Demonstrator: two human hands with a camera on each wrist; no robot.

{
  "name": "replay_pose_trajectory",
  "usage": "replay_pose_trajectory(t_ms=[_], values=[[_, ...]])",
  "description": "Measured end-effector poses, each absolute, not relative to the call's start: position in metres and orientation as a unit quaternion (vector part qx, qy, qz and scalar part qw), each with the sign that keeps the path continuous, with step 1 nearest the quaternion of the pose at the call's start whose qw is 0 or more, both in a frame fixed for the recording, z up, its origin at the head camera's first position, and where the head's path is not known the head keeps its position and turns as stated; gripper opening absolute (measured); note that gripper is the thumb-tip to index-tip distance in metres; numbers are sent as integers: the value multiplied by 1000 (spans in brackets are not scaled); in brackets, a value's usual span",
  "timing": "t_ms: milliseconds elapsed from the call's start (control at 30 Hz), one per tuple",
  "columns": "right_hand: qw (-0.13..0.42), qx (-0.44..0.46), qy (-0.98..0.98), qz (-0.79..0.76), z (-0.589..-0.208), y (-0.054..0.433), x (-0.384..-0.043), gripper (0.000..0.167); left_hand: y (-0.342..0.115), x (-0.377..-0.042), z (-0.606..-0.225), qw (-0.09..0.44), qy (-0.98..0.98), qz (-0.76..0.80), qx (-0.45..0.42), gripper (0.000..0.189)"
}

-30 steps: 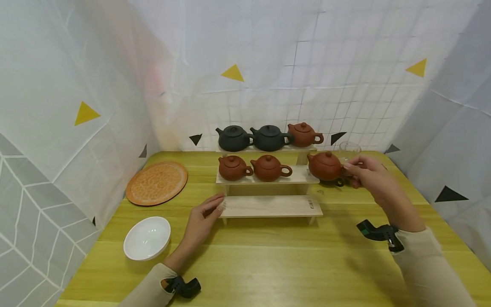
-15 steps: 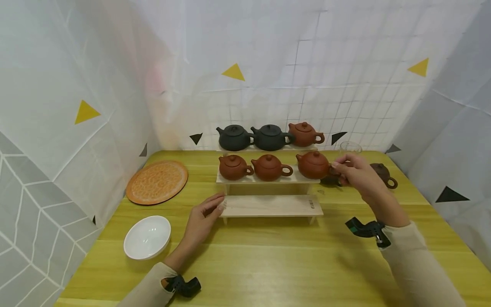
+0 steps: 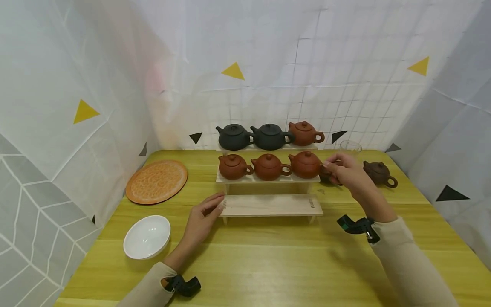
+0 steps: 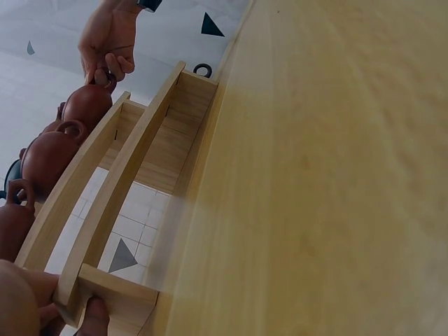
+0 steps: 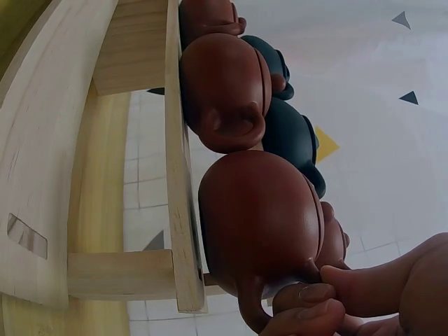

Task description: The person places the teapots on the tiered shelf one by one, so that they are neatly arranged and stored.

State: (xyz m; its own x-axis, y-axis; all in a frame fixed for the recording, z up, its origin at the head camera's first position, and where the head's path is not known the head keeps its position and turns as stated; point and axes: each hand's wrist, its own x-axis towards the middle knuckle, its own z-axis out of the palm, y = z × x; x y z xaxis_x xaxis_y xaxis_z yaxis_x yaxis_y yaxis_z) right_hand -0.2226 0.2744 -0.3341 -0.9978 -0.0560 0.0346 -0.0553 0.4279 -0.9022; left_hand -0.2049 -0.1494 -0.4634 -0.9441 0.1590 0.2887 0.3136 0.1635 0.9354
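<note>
My right hand (image 3: 347, 171) pinches the handle of a reddish-brown teapot (image 3: 305, 165) at the right end of the middle step of a wooden tiered stand (image 3: 268, 205). In the right wrist view this teapot (image 5: 259, 213) sits right at the step's edge, thumb and fingers at its handle. Two more reddish-brown teapots, a left one (image 3: 232, 166) and a middle one (image 3: 267, 167), share that step. My left hand (image 3: 201, 219) holds the left end of the lowest step. The left wrist view shows its fingers (image 4: 94, 318) around the leg and board there.
Two black teapots (image 3: 235, 137) and a reddish-brown one (image 3: 303, 134) stand on the top step. Right of the stand, a dark brown teapot (image 3: 377, 172) and a clear glass (image 3: 350, 147) stand on the table. A white bowl (image 3: 147, 237) and an orange round mat (image 3: 156, 182) lie left.
My right hand has carried the teapot leftward from beyond the stand's right end to beside the middle one, uncovering the dark brown teapot. The left hand has stayed in place.
</note>
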Motion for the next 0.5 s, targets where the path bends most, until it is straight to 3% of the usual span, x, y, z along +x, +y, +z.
replay_pose_trajectory(t_ms=[500], values=[[18,-30,837,-546,-338,270,-228,28,-151,-207,-467,64,-754,-633,-164,31]])
